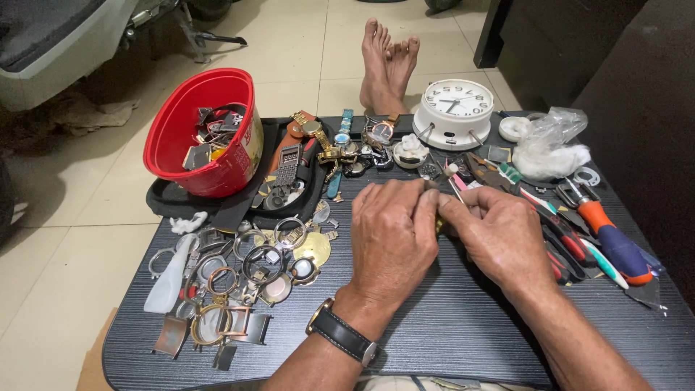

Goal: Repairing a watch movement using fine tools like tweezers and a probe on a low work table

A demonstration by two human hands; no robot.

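Left hand: the left hand (391,239), wearing a black-strapped wristwatch (342,337), is curling its fingers closed toward the right hand, pinching at a small brass-coloured part (439,224) showing between the two hands.
Right hand: the right hand (499,235) is meeting it fingertip to fingertip, fingers bent shut around the same small part (what else it is gripping is hidden).
Held part: it is sitting directly between both hands, above the dark wood-grain tabletop (449,326); its long axis cannot be told, and neither hand is nearer than the other.
Left of the hands: a heap of loose metal watch cases and rings (239,279) is lying well apart from the left hand.
Right of the hands: an orange-and-blue-handled screwdriver (612,239) and red-handled pliers (568,246) are resting just beside the right hand.
Black tray: the shallow black tray (163,199) is holding watch straps and a red plastic bowl (206,134).
Red bowl: it is tilting, carrying small dark watch parts.
Farthest: a round white alarm clock (456,108) is standing at the table's back edge.
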